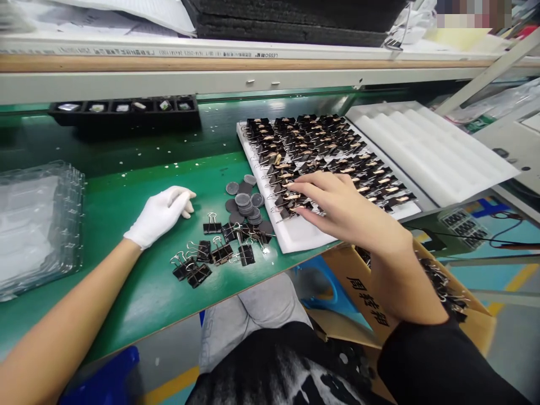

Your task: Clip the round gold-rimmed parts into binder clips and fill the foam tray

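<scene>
My left hand point(162, 216), in a white glove, rests on the green tabletop with its fingers curled in and nothing visible in them. To its right lie several loose black binder clips point(212, 227) with wire handles, and a pile of round grey discs point(242, 200). My bare right hand point(333, 208) reaches over a white foam tray point(301, 239) holding rows of black binder clips point(312, 135) with small light-coloured pieces in them. Its thumb and fingers close around a binder clip point(284, 207) near the tray's front left corner; the fingers partly hide it.
A second white ridged foam tray point(439, 152) lies at the right. Clear plastic trays point(37, 219) are stacked at the left, and a black compartment box point(126, 117) sits at the back. Below the table edge stands a cardboard box point(358, 287) with more clips. A shelf point(236, 81) crosses above.
</scene>
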The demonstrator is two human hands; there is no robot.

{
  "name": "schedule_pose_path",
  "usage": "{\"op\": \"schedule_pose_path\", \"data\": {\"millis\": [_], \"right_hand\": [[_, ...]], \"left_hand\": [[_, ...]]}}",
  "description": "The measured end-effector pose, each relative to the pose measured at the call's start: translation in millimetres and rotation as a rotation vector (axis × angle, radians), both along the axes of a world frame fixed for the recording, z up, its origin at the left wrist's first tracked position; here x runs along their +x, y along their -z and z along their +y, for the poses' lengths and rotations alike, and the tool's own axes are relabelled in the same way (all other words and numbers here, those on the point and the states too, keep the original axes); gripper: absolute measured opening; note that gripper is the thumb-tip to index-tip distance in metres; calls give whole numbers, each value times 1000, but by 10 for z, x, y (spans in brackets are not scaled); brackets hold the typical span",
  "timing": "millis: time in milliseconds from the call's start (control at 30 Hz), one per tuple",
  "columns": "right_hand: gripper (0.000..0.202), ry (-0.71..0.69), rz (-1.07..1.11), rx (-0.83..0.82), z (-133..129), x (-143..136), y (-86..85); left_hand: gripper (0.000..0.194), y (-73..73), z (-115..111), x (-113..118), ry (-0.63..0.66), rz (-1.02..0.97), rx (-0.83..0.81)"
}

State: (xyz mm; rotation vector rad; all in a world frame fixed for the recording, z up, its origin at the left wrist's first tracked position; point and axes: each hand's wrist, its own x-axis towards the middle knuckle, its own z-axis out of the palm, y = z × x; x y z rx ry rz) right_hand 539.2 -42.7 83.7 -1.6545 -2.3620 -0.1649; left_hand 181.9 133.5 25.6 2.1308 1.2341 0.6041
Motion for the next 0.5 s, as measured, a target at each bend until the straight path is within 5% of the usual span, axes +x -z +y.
{"op": "schedule_pose_path", "data": {"millis": [100,267,500], "right_hand": [[37,-164,19,-8,206,-400,-104],[79,-446,23,-175,595,-947,183],[30,-305,-41,-200,1070,-1210,349]], "left_hand": [[41,48,-3,15,-13,-80,-2],[49,115,28,-6,-4,-196,62],[38,40,-43,-26,238,86,146]]}}
